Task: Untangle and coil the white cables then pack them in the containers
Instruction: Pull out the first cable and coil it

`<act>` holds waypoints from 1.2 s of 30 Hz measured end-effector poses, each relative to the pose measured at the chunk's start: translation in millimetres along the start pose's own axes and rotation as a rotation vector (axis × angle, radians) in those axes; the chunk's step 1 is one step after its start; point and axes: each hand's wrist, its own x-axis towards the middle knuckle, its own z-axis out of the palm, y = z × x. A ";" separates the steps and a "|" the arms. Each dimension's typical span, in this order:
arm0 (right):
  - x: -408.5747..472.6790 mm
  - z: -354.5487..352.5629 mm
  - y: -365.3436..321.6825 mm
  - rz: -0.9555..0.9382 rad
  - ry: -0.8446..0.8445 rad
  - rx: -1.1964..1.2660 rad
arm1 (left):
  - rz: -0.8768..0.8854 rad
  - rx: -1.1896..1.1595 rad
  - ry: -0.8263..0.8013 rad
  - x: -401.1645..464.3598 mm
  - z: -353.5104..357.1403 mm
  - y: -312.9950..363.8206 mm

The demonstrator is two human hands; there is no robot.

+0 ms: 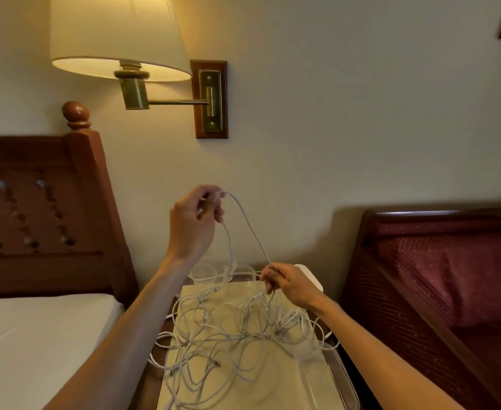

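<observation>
White cables [228,329]: a loose tangle of thin cords spread over the desk, with several small plugs showing among the loops.
Desk [184,383]: a small pale-topped surface, the landmark here; the tangle covers most of it and some loops hang over its left edge.
Left hand [194,220]: raised well above the desk, fingers curled, pinching 1 strand at its top bend so that 2 lengths hang down from it.
Right hand [290,284]: low over the desk's far right part, fingers curled round the same strand, which runs up taut to the left hand and drops below into the tangle.
Clear containers: 1 [210,273] at the desk's far edge with white cord in it, 1 [337,377] at the desk's near right corner, partly under the cables.
White lid-like piece [309,276]: behind the right hand, at the desk's far right.
Bed [36,335]: left of the desk, with a wooden headboard.
Wall lamp [119,37]: lit, high above the desk.
Red seat [450,276]: right of the desk.
</observation>
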 end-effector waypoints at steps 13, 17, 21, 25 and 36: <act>20.1 -19.9 -66.5 -0.016 0.057 0.296 | -0.146 0.500 -0.031 -77.9 -3.5 -49.2; 14.0 -10.3 -64.0 -0.023 -0.038 0.356 | -0.025 0.380 -0.316 -64.9 16.6 -50.7; 3.0 -9.2 -50.2 -0.019 -0.061 0.321 | 0.055 0.364 -0.378 -52.9 19.5 -58.7; -7.5 -3.6 -31.2 -0.009 -0.117 0.196 | 0.093 0.305 -0.319 -45.1 18.7 -48.0; -4.0 -3.7 -29.2 0.001 -0.098 0.015 | -0.208 0.130 -0.208 -50.3 1.8 -52.7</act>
